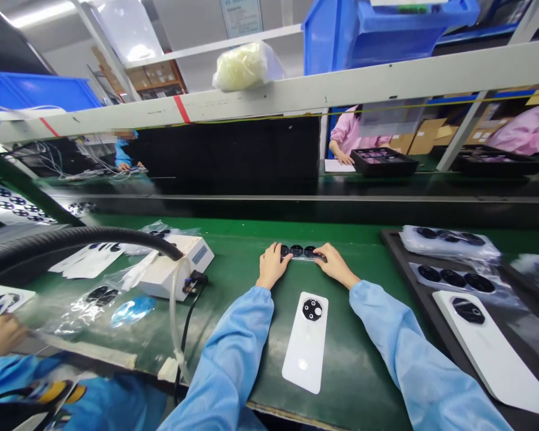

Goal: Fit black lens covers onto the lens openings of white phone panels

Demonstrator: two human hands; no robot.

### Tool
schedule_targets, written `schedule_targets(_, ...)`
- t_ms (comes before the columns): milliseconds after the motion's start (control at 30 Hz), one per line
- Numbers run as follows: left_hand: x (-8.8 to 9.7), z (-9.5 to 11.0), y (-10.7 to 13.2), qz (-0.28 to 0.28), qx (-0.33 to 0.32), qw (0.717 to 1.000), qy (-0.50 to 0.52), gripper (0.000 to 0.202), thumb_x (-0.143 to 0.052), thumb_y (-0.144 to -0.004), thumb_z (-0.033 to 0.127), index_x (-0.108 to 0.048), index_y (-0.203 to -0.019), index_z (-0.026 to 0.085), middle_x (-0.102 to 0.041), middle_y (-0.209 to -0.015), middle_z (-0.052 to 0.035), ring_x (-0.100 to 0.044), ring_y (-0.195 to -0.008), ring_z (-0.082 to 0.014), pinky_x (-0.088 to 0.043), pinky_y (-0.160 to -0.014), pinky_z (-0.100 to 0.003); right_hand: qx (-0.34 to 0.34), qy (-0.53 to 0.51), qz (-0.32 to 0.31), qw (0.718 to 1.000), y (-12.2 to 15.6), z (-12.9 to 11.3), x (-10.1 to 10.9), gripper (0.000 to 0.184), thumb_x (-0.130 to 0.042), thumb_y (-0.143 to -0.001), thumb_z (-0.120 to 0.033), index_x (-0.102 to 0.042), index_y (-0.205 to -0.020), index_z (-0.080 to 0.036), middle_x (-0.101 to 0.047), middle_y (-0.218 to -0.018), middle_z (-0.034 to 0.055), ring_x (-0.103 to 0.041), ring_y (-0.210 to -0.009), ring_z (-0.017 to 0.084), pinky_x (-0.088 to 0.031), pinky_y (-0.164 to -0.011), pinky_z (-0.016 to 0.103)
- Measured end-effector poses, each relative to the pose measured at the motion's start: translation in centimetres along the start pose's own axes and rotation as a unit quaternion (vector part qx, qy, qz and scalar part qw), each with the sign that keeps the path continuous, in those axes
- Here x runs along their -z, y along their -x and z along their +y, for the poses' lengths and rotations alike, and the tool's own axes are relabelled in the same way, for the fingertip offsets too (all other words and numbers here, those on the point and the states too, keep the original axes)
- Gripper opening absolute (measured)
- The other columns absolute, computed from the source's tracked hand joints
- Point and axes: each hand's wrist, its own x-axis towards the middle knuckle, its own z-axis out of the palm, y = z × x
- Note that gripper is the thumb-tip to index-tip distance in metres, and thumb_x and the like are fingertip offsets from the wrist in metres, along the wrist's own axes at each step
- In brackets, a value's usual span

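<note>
A clear strip with black round lens covers (297, 251) lies flat on the green bench ahead of me. My left hand (273, 263) has its fingers on the strip's left end. At the right end, my right hand (335, 263) pinches the edge between thumb and fingers. Part of each end is hidden under my fingers. Between my forearms lies a white phone back cover (306, 359), with a black round camera piece (312, 309) near its top edge.
On the right, a dark tray (402, 263) holds bagged lens strips (453, 277) and stacked white phone covers (498, 353). To the left stand a white box-shaped device (179, 269) and a black hose (81, 236). A co-worker's hand (2, 335) is at far left. A beam (269, 99) crosses above.
</note>
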Motion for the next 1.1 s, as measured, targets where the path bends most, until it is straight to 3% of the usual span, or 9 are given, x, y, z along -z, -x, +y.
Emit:
schedule_targets(233,-0.7,-0.7,0.8,-0.003,-0.024,1.0,-0.014,0.044,-0.06,-0.091,0.036,-0.051,-0.131,0.019,-0.046,-0.143,-0.0118,-0.047,-0.128,-0.0303,-0.039,-0.105,-0.056,-0.018,0.026,-0.003,0.999,0.3,-0.2,-0.3,0.03,-0.058,-0.093,-0.037,-0.059,-0.116,-0.018,-0.06,-0.121,0.0083,-0.06,-0.104,0.021,-0.051,-0.089,0.044)
schedule_targets(533,-0.6,-1.7,-0.5,0.032,-0.034,0.999,0.024,0.032,-0.057,-0.093,0.033,-0.057,-0.121,0.017,-0.059,-0.125,-0.0099,-0.059,-0.11,-0.0235,-0.051,-0.093,-0.046,-0.044,0.055,-0.005,0.998,-0.9,-0.5,-0.7,0.032,-0.058,-0.093,-0.037,-0.058,-0.119,-0.018,-0.058,-0.123,0.0088,-0.059,-0.106,0.022,-0.051,-0.09,0.044)
schedule_targets(767,-0.7,-3.0,-1.9,0.031,-0.01,0.998,0.048,0.028,-0.057,-0.093,0.032,-0.059,-0.117,0.017,-0.06,-0.121,-0.0092,-0.061,-0.106,-0.0221,-0.052,-0.09,-0.044,-0.04,0.058,-0.051,0.996,-2.5,-0.6,0.3,0.032,-0.058,-0.092,-0.036,-0.058,-0.118,-0.017,-0.06,-0.12,0.0083,-0.061,-0.103,0.021,-0.052,-0.088,0.044)
schedule_targets(900,-0.5,-3.7,-2.6,-0.001,0.011,0.998,0.068,0.028,-0.058,-0.093,0.032,-0.06,-0.115,0.016,-0.062,-0.117,-0.0086,-0.063,-0.099,-0.0202,-0.054,-0.085,-0.041,0.002,0.021,-0.06,0.998,-4.7,-1.6,0.3,0.031,-0.058,-0.093,-0.036,-0.058,-0.118,-0.018,-0.059,-0.122,0.0085,-0.06,-0.105,0.022,-0.052,-0.089,0.044)
schedule_targets(1100,-0.3,-4.4,-3.7,-0.054,0.048,0.994,0.076,0.027,-0.057,-0.093,0.033,-0.06,-0.115,0.016,-0.063,-0.114,-0.0081,-0.064,-0.095,-0.0189,-0.055,-0.082,-0.039,0.098,-0.053,-0.102,0.988,-8.2,-4.6,-1.7,0.03,-0.057,-0.093,-0.035,-0.058,-0.119,-0.019,-0.058,-0.124,0.0087,-0.06,-0.106,0.022,-0.052,-0.09,0.044)
